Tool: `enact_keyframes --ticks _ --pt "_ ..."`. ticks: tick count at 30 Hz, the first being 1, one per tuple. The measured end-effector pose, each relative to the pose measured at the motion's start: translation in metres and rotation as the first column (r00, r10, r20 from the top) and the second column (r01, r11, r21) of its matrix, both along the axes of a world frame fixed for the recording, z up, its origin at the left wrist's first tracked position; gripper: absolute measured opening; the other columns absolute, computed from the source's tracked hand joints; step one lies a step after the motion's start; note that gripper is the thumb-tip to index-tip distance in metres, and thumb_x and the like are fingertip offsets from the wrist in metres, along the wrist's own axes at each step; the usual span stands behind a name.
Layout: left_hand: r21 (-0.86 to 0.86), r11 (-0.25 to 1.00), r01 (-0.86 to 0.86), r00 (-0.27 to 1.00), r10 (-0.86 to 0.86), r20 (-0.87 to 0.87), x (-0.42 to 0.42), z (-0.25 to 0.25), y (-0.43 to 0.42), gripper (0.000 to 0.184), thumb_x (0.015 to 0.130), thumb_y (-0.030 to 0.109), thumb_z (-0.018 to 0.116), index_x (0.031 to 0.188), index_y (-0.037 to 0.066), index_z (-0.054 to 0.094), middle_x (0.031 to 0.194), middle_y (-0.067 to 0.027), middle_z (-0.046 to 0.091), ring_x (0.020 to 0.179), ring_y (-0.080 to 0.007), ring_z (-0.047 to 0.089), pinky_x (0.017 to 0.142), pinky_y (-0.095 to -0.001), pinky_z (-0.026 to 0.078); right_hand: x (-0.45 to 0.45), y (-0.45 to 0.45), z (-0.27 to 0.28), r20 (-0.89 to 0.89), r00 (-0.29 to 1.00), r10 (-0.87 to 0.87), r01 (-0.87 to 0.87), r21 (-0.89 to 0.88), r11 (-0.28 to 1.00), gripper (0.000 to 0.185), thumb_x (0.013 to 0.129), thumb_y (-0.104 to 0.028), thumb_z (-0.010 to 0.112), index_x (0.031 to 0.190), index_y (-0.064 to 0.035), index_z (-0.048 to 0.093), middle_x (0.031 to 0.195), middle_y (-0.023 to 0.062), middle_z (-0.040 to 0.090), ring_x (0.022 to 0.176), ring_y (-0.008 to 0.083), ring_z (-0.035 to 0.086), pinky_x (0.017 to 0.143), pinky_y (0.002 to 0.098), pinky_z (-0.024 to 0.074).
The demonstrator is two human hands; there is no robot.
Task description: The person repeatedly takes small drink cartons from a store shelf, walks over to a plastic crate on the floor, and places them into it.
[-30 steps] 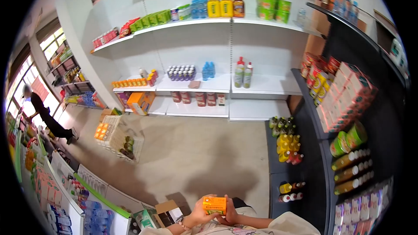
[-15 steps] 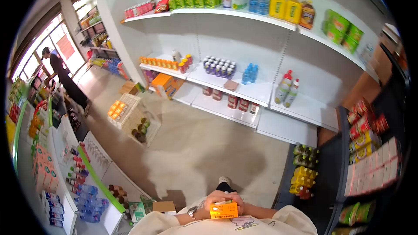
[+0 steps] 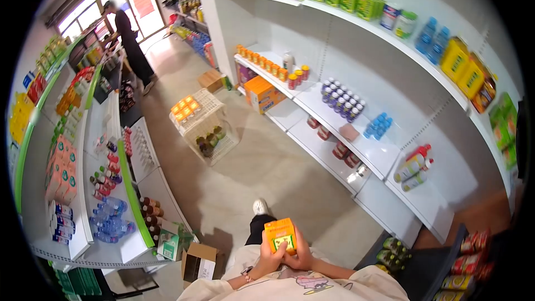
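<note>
Orange cardboard is filling our grip: both hands are closing together on a small box (image 3: 280, 234) in front of our chest, our left hand (image 3: 271, 257) and right hand (image 3: 302, 253) pressing its opposite sides. Half a second ago its long side was lying crosswise; now we are holding it lengthwise, a thumb touching its green-edged label. We are also facing further left, so the white crate (image 3: 215, 105) is appearing nearer mid-view, orange packs (image 3: 185, 110) sitting by its top's left edge. Our white shoe (image 3: 260, 207) is showing more fully beyond the box.
</note>
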State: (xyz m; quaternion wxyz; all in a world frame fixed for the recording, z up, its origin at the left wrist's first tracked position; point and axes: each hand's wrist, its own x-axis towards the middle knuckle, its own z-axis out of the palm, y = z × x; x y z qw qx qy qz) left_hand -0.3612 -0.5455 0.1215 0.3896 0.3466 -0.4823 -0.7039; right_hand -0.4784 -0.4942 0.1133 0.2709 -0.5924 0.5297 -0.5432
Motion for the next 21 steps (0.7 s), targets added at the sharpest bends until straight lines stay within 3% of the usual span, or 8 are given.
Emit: enact_keyframes --ticks 4,8,9,12,17,21 --pt "0.038 0.997 -0.064 0.997 0.063 0.036 -0.022 -0.023 -0.069 0.034 0.084 0.009 0.058 0.111 0.000 0.039 0.100 -0.0116 0.056 0.087 -0.0163 0.057 0.074 -0.0272 0.048 -0.020 -0.072 -0.015 0.067 0.997 0.042 -0.052 0.154 0.987 0.077 0.075 -0.014 0.059 0.134 0.0074 0.015 0.131 0.0261 0.034 0.117 0.0367 0.042 0.095 0.0374 0.0369" --pt "0.064 0.998 -0.004 0.982 -0.008 0.187 -0.036 -0.027 -0.159 0.036 0.086 0.018 0.058 0.111 0.000 0.040 0.100 -0.0116 0.057 0.087 -0.0155 0.057 0.073 -0.0263 0.048 -0.039 -0.161 -0.015 0.077 0.995 0.061 -0.069 0.105 0.992 0.076 0.076 -0.011 0.056 0.136 0.0059 0.013 0.130 0.0226 0.035 0.118 0.0298 0.041 0.096 0.0358 0.0364" --pt "-0.037 0.999 -0.040 0.993 0.044 0.110 -0.044 -0.038 -0.183 0.038 0.086 0.020 0.057 0.112 -0.001 0.039 0.098 -0.0130 0.057 0.086 -0.0161 0.057 0.072 -0.0270 0.048 -0.043 -0.188 -0.016 0.111 0.991 0.075 -0.086 0.097 0.992 0.074 0.076 -0.008 0.055 0.136 0.0048 0.014 0.129 0.0206 0.037 0.116 0.0271 0.043 0.095 0.0353 0.0375" --pt "-0.071 0.996 -0.048 0.995 0.054 0.083 -0.051 -0.008 -0.258 0.040 0.086 0.020 0.058 0.112 -0.002 0.038 0.098 -0.0136 0.057 0.087 -0.0160 0.057 0.071 -0.0275 0.048 -0.042 -0.262 -0.001 0.200 0.979 0.036 -0.053 0.082 0.995 0.071 0.078 -0.005 0.052 0.137 0.0034 0.013 0.127 0.0191 0.041 0.113 0.0265 0.046 0.094 0.0340 0.0386" --pt "0.003 0.990 -0.139 0.986 0.138 0.088 -0.047 -0.019 -0.367 0.041 0.085 0.018 0.059 0.114 -0.002 0.037 0.099 -0.0099 0.055 0.090 -0.0133 0.054 0.077 -0.0258 0.046 -0.035 -0.380 0.002 0.473 0.875 0.099 -0.141 0.054 0.989 0.062 0.082 0.001 0.047 0.137 0.0020 0.020 0.127 0.0153 0.043 0.114 0.0196 0.046 0.094 0.0294 0.0371" --pt "0.064 0.956 -0.286 0.957 0.282 0.072 -0.037 -0.044 -0.414 0.035 0.086 0.017 0.058 0.111 -0.001 0.040 0.100 -0.0088 0.054 0.091 -0.0124 0.053 0.078 -0.0253 0.045 -0.030 -0.441 -0.024 0.422 0.902 0.088 -0.194 0.216 0.957 0.056 0.086 -0.006 0.052 0.135 -0.0002 0.027 0.121 0.0138 0.048 0.109 0.0177 0.048 0.092 0.0284 0.0385"
